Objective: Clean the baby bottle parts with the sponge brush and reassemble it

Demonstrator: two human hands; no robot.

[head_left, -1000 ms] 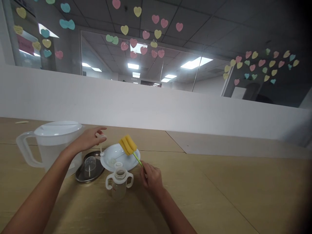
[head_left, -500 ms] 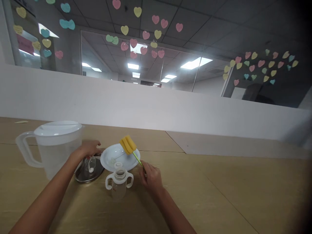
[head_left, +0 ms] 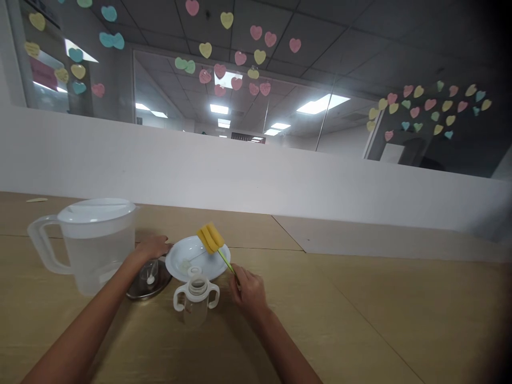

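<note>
Left hand (head_left: pixel 155 247) now lower, grasp unclear | right hand (head_left: pixel 251 290) grips brush (head_left: pixel 211 239) | lower-centre bottle (head_left: pixel 196 308) could tip if brush knocks it

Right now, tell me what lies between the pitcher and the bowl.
In the head view, the metal tray with a clear cup lies between the pitcher and the bowl; the left hand is in that stretch too.

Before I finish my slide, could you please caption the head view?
Right hand holding a sponge brush over a bowl, left hand near a metal tray.
</note>
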